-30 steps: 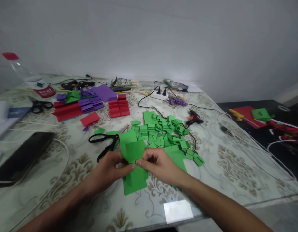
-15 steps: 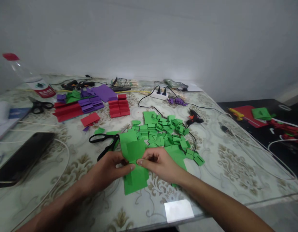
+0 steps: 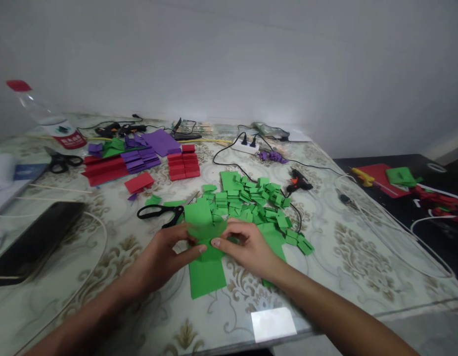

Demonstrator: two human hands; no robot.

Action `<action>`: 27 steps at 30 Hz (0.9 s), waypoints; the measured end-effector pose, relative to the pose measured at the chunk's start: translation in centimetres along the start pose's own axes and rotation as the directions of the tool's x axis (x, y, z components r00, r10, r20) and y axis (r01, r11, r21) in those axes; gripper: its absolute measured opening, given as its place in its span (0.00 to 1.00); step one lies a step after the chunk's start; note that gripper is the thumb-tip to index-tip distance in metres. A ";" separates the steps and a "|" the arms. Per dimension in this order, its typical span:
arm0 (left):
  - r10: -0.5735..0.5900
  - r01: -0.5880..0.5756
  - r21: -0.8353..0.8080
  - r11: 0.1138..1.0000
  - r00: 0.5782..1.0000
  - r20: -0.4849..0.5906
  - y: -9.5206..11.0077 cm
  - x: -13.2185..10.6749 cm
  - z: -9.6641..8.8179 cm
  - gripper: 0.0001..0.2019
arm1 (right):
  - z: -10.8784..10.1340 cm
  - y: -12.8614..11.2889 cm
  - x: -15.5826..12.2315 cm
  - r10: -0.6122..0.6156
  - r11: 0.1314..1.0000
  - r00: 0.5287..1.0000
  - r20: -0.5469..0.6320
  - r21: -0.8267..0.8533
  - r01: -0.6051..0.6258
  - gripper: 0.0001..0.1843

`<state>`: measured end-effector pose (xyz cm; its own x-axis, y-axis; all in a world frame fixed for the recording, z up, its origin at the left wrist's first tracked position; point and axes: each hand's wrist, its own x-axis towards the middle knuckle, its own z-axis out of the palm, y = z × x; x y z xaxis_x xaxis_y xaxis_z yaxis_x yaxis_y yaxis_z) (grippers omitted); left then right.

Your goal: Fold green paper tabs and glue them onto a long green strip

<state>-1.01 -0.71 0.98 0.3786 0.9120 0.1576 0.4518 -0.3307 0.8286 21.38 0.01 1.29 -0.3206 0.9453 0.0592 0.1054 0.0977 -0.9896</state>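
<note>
A sheet of green paper point(image 3: 207, 242) is pinched between both hands near the front middle of the table, with a crease running across between the thumbs. My left hand point(image 3: 173, 249) grips its left edge, thumb on the near face. Gripping the right side, my right hand point(image 3: 246, 245) has its thumb close to the left one. Below lies another green paper sheet point(image 3: 208, 282), partly covered by the hands. Black-handled scissors point(image 3: 169, 211) lie partly open just beyond my left hand. Past my right hand is a heap of small folded green paper pieces point(image 3: 251, 200).
A black glue gun point(image 3: 298, 182) with its cable rests right of the heap, near a white power strip point(image 3: 246, 145). Folded red papers point(image 3: 183, 165) and purple papers point(image 3: 140, 159) lie at the back left. A phone point(image 3: 38, 242) and a bottle point(image 3: 62, 131) stand left.
The upper part of the held paper stood up facing me earlier; now it is tipped over at the crease and looks blurred. The hands have risen very slightly.
</note>
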 end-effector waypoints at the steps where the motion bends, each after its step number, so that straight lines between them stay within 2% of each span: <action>1: 0.055 -0.053 0.037 0.998 0.997 -0.050 0.1 0.0 0.0 0.05 | 0.0 0.0 0.0 -0.054 0.998 0.998 -0.029 -0.039 0.053 0.12; 3: 0.156 -0.144 0.099 0.985 0.979 -0.134 0.2 -0.1 0.0 0.02 | -0.1 -0.2 -0.1 -0.106 0.990 0.992 -0.061 -0.104 0.099 0.05; 6: 0.255 -0.215 0.189 0.958 0.941 -0.222 0.4 -0.1 -0.1 0.07 | -0.1 -0.4 -0.4 -0.058 0.993 0.996 -0.064 -0.103 0.051 0.10; 9: 0.320 -0.233 0.301 0.925 0.904 -0.283 0.6 -0.2 -0.2 0.07 | -0.1 -0.7 -0.6 0.039 0.999 0.998 -0.038 0.030 -0.038 0.12; 12: 0.379 -0.249 0.381 0.891 0.868 -0.320 0.7 -0.3 -0.2 0.08 | -0.1 -0.9 -0.5 0.106 0.971 0.993 0.042 0.212 -0.113 0.13; 16: 0.416 -0.261 0.418 0.870 0.843 -0.341 0.9 -0.5 0.0 0.09 | 0.2 -0.6 -0.4 0.134 0.936 0.988 0.076 0.318 -0.151 0.10; 18: 0.416 -0.261 0.414 0.872 0.840 -0.348 0.9 -0.6 0.2 0.10 | 0.6 -0.2 -0.3 0.124 0.930 0.991 0.056 0.343 -0.136 0.13; 21: 0.314 -0.184 0.320 0.929 0.850 -0.424 0.7 -0.7 0.4 0.10 | 1.0 0.4 -0.2 0.117 0.924 0.993 0.006 0.367 -0.111 0.15; 23: 0.131 -0.089 0.109 0.990 0.864 -0.486 0.4 -0.6 0.5 0.10 | 1.2 0.6 -0.2 0.119 0.923 0.992 -0.032 0.372 -0.099 0.17; 24: 0.026 -0.045 -0.028 0.999 0.878 -0.478 0.4 -0.5 0.4 0.09 | 1.3 0.7 -0.2 0.122 0.921 0.991 -0.049 0.377 -0.095 0.19; 25: -0.073 0.003 -0.161 0.987 0.900 -0.430 0.4 -0.4 0.3 0.08 | 1.3 0.7 -0.3 0.130 0.918 0.990 -0.062 0.384 -0.096 0.21; 27: -0.208 0.113 -0.357 0.927 0.948 -0.240 0.7 0.0 0.0 0.06 | 1.4 0.6 -0.4 0.143 0.909 0.987 -0.079 0.405 -0.099 0.26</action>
<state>-0.68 -0.94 1.55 0.0712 0.9918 0.1066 0.1733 -0.1175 0.9778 20.29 -0.69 0.48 -0.2272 0.9711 -0.0726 -0.2538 -0.1310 -0.9583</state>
